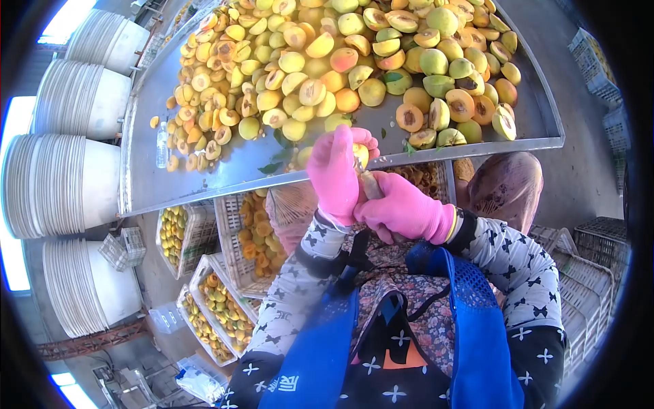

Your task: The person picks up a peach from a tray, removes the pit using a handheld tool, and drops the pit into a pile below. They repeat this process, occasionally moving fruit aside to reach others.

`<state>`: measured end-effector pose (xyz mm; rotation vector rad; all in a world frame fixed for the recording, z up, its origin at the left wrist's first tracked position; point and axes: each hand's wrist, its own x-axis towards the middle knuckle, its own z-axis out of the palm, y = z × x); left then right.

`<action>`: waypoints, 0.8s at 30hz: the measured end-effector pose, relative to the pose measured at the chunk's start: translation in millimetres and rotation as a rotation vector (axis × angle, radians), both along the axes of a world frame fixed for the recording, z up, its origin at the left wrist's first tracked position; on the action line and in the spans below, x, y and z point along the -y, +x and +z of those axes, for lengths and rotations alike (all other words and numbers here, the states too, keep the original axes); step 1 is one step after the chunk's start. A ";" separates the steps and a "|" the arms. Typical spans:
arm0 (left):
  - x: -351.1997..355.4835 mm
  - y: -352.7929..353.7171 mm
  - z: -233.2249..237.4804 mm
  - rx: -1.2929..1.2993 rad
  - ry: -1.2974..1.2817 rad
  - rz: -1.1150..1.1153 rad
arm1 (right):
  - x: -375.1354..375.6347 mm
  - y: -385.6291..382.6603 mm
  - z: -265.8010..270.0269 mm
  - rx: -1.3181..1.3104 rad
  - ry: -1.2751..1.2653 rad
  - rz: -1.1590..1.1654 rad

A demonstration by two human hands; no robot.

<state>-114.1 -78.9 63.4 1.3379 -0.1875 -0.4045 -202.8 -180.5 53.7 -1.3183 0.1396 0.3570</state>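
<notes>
My left hand (337,170), in a pink glove, is closed around a yellow peach (361,155) just above the metal table's near edge. In my right hand (412,208), also gloved in pink, is a small hand tool (371,185) with a greyish shaft. Its upper end meets the peach; I cannot make out the tip's shape. Both hands are close together, the right one lower. Beyond them a large heap of peaches (312,92), many halved with the brown stone or hollow showing, covers the table.
The metal table (225,187) has a raised rim. A clear bottle (162,144) stands on its left side. Below the table are plastic crates (231,235) of peach pieces. Stacked white tubs (102,167) line the left; more crates (586,286) stand at right.
</notes>
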 end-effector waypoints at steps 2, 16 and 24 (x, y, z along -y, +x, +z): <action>-6.8 2.2 0.4 -0.001 0.058 -0.066 | -8.3 -1.6 -20.4 0.145 -0.363 -0.088; -5.4 -3.0 6.1 -0.294 0.009 -0.269 | 10.1 -19.0 2.0 -0.187 0.334 0.104; 6.6 -0.5 -14.1 -0.247 0.077 -0.380 | 26.0 -35.6 -4.7 -0.233 0.376 0.145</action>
